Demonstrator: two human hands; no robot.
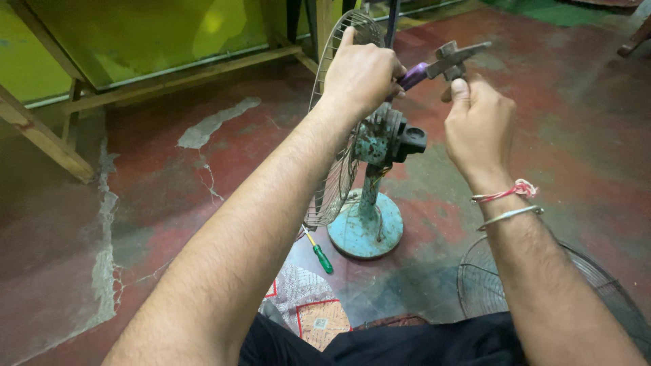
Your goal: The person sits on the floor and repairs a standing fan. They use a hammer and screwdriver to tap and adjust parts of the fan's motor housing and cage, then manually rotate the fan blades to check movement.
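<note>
A worn teal table fan stands on its round base on the red floor, its wire rear guard still attached. My left hand is closed around the purple handle of a metal tool and also rests against the top of the guard. The tool's grey metal head sticks out to the right. My right hand touches the underside of that head with thumb and fingers. Red thread and a metal bangle circle my right wrist.
A green-handled screwdriver lies on the floor left of the fan base. A loose wire fan guard lies at the lower right. Patterned cloth lies near my knees. A wooden frame with green panels stands at the back left.
</note>
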